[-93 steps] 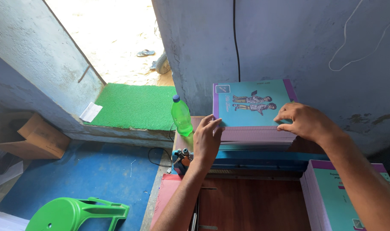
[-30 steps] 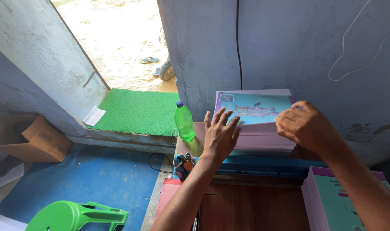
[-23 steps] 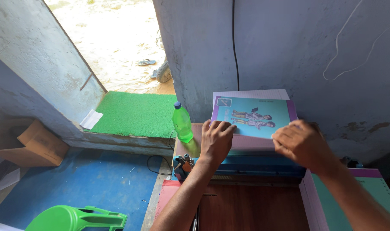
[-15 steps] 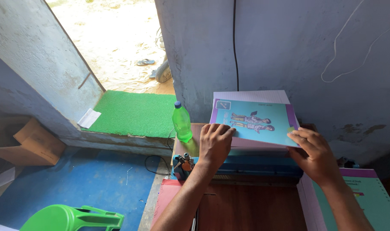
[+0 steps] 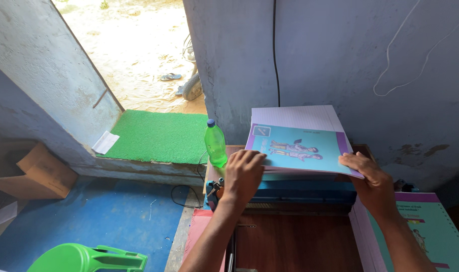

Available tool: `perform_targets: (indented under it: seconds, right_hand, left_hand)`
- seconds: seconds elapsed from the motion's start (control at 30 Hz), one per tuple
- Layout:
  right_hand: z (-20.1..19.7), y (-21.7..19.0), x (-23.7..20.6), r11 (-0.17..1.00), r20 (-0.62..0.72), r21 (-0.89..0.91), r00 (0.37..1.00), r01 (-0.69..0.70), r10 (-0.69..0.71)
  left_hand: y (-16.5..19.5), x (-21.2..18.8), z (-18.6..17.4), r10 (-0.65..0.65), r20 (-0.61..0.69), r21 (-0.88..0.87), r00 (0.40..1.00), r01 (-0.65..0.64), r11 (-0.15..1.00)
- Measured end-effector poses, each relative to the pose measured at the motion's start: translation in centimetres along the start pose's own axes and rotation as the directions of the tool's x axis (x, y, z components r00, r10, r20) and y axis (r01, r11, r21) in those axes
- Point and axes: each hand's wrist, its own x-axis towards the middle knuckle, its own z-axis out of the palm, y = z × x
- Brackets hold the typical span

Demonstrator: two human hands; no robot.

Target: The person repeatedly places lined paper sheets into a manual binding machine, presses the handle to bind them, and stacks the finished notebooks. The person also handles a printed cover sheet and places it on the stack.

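**Both hands on a stack of exercise books, centre of frame**

Left hand (image 5: 243, 174) lies flat, palm down, on the near-left edge of the top book (image 5: 296, 150), fingers spread over the cover's lower-left corner; pressing, not clenched. Right hand (image 5: 371, 180) grips the near-right corner of the same book, fingers curled at the edge, thumb side on top; whether it pinches only this cover or more books under it, cannot tell.

Top book: light-blue cover with purple border and small drawn figures, sitting skewed on the stack of books (image 5: 295, 117), so lined white paper with a purple edge shows behind it at upper centre. Stack rests on a blue machine base (image 5: 310, 190) on a reddish-brown wooden table (image 5: 295, 242), lower centre.

Just left of the stack: green plastic bottle (image 5: 215, 145) with blue cap, upright, near the left hand, not touching it. Lower right: second pile of same-type books (image 5: 431, 226), close beside the right forearm.

Behind: grey plastered wall (image 5: 340, 55) with black cable and white wire. Upper left: open doorway to sandy ground, green mat (image 5: 159, 136) on the sill. Left edge: cardboard box (image 5: 40, 171). Bottom left: green plastic stool (image 5: 88, 258) on a blue floor (image 5: 88, 216).
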Motion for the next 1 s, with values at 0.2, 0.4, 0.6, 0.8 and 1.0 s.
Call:
perform_targets:
  seconds: [0.2,0.4,0.6,0.8,1.0]
  right_hand:
    - [-2.1,-3.6,-1.0,0.996,-0.043,0.05,0.996,-0.073,0.075]
    - [-4.4,-6.9,-2.9,0.983,-0.09,0.124,0.985,-0.138,0.149]
    - [-4.0,-6.2,-7.4,0.852,-0.017,0.042,0.852,-0.522,0.523]
    - [-0.1,-3.5,-14.3,0.822,0.089,0.026,0.82,-0.569,0.565]
    - [4.0,-0.8,-20.0,0.731,0.147,0.127,0.741,-0.671,0.655]
  left_hand:
    - [-0.2,0.0,-2.8,-0.21,-0.065,-0.371,0.975,0.172,0.913]
    - [2.5,-0.2,-5.7,-0.181,-0.105,-0.603,0.978,0.083,0.794]
    - [3.3,-3.8,-5.1,-0.368,0.193,-0.747,0.91,0.379,0.546]
    - [3.1,-12.0,-0.8,-0.56,0.384,-0.793,0.735,0.572,0.207]
    - [2.5,-18.5,2.5,-0.644,0.424,-0.725,0.637,0.665,0.18]
